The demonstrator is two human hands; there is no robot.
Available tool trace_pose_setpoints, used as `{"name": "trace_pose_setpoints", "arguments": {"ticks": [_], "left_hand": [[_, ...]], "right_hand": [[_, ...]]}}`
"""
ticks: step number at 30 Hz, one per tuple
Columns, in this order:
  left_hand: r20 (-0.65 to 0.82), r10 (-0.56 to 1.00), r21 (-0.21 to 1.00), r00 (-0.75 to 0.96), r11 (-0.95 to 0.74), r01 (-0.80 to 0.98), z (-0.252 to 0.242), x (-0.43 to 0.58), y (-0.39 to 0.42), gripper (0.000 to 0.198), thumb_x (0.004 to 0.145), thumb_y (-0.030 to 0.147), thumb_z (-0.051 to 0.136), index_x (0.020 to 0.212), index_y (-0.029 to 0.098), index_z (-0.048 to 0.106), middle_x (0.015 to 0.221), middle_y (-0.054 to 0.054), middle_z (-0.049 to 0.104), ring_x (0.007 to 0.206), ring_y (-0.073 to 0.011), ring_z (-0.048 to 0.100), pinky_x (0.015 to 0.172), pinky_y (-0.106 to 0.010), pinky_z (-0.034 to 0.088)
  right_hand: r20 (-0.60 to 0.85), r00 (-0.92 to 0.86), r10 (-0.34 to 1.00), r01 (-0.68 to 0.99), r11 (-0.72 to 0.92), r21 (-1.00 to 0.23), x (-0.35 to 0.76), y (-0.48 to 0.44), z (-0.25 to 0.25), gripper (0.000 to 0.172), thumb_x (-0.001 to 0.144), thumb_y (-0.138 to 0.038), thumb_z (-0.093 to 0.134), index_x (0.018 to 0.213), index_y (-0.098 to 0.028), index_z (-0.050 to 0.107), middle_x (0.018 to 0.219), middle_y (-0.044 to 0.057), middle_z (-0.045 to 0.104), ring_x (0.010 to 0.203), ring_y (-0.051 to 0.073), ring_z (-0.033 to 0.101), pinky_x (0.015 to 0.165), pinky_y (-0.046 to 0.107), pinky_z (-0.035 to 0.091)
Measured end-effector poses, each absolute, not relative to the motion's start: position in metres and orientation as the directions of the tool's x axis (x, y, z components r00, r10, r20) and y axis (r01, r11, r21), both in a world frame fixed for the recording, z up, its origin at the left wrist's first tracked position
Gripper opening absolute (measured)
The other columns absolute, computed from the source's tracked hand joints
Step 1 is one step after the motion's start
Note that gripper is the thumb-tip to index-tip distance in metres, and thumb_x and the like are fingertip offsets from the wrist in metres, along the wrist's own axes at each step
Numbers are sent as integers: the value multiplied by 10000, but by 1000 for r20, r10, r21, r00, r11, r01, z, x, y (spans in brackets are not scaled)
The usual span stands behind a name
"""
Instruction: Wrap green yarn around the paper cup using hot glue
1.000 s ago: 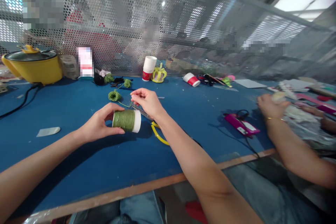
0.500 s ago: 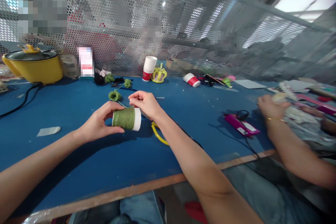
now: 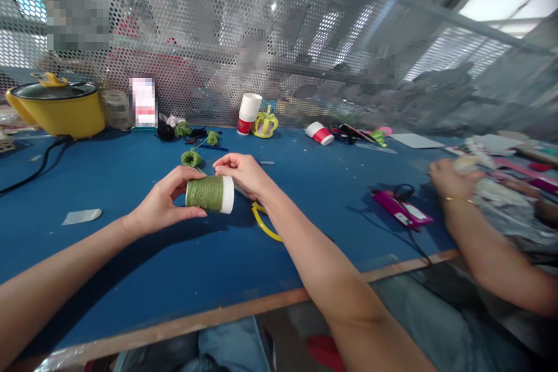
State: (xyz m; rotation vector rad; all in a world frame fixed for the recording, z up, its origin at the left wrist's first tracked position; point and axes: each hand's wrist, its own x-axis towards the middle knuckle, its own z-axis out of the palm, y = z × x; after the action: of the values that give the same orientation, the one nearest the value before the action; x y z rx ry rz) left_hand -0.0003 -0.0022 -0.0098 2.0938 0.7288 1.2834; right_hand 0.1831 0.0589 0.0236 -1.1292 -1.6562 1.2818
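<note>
My left hand (image 3: 163, 200) is closed around a paper cup wrapped in green yarn (image 3: 204, 194), thumb below and fingers above. The cup lies on its side in the air, its bare white end (image 3: 228, 195) facing right. Just beyond it, my right hand (image 3: 242, 173) is pinched, thumb against fingers, on the green yarn; the strand there is thin and partly hidden. A small ball of green yarn (image 3: 190, 157) sits on the table behind the cup, with a strand leading toward my hands. Yellow-handled scissors (image 3: 264, 224) lie partly hidden under my right forearm.
A yellow electric pot (image 3: 61, 107) and a lit phone (image 3: 143, 102) stand at the back left. Stacked paper cups (image 3: 250, 110) and a yellow crown-shaped craft (image 3: 265, 124) are at the back. On the right lies a purple box (image 3: 400, 209), near a co-worker's hand (image 3: 451, 180).
The wrapped cup has risen and tilted very slightly in my left hand. My right hand keeps its pinch almost in the same place.
</note>
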Motion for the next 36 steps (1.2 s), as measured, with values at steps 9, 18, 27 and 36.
{"name": "trace_pose_setpoints", "arguments": {"ticks": [9, 18, 27, 36], "left_hand": [[612, 685, 689, 396, -707, 158, -8, 0, -4, 501, 678, 249, 702, 1118, 212, 467, 1074, -88, 465, 1026, -213, 482, 847, -374, 467], [652, 641, 616, 405, -759, 210, -6, 0, -5, 511, 680, 244, 704, 1132, 219, 467, 1083, -101, 471, 1030, -230, 481, 826, -378, 477], [696, 585, 505, 415, -811, 296, -2, 0, -9, 509, 683, 251, 704, 1131, 199, 469, 1096, -116, 485, 1042, -238, 490, 834, -383, 471], [701, 562, 406, 439, -821, 402, -4, 0, -8, 471, 727, 293, 660, 1140, 208, 450, 1128, -130, 478, 1065, -252, 486, 884, -434, 438]], "right_hand": [[-30, -378, 925, 136, 24, -990, 185, 61, 21, 68, 671, -97, 618, 685, -163, 603, 571, -32, 567, 492, 65, 479, 503, 204, 390], [-133, -389, 912, 100, -101, -990, 182, 59, 25, 102, 685, -71, 603, 642, -164, 600, 557, -23, 572, 479, 70, 479, 503, 214, 399], [-166, -398, 902, 66, -152, -986, 183, 56, 29, 103, 683, -54, 596, 654, -153, 599, 552, -25, 573, 488, 67, 500, 510, 206, 398], [-149, -416, 897, 28, -151, -988, 183, 57, 25, 77, 663, -66, 606, 673, -143, 600, 573, -23, 593, 517, 71, 529, 550, 212, 412]]}}
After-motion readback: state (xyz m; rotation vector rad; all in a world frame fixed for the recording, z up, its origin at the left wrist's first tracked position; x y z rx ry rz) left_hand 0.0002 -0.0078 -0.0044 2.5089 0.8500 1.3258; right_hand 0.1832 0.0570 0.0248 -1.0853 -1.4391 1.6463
